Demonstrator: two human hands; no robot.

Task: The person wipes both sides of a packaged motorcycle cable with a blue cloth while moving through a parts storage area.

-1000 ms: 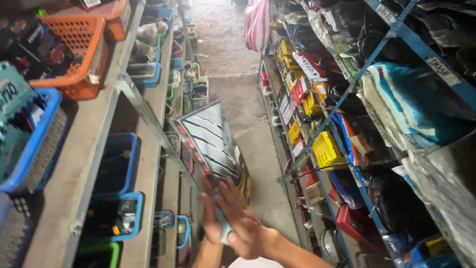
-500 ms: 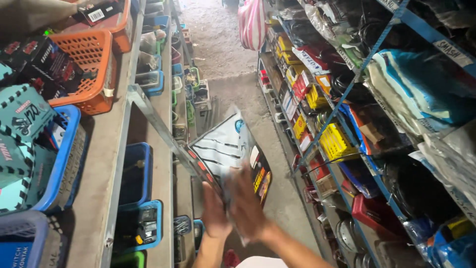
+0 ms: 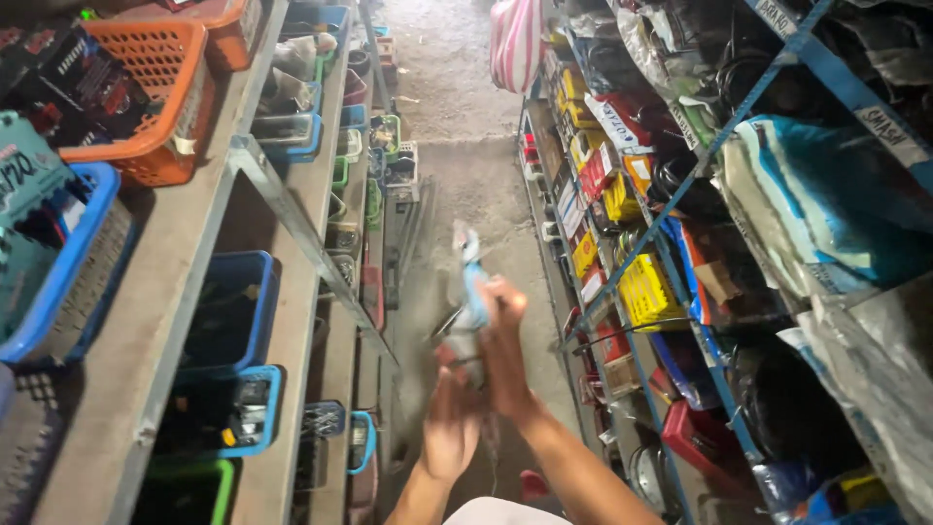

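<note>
Since a moment before, the flat packet (image 3: 469, 292) had turned edge-on, both the left hand (image 3: 452, 428) and right hand (image 3: 502, 340) closed on it above the aisle floor (image 3: 466, 194) between shelves (image 3: 292, 224).

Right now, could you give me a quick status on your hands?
Both hands, left hand and right hand, grip flat packet, edge-on, blurred. Aisle floor ahead, shelves either side.

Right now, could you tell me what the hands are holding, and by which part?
Both hands grip a flat packaged item, seen edge-on and blurred. The right hand clasps its lower middle, the left hand its bottom end. What kind of item it is cannot be told.
</note>
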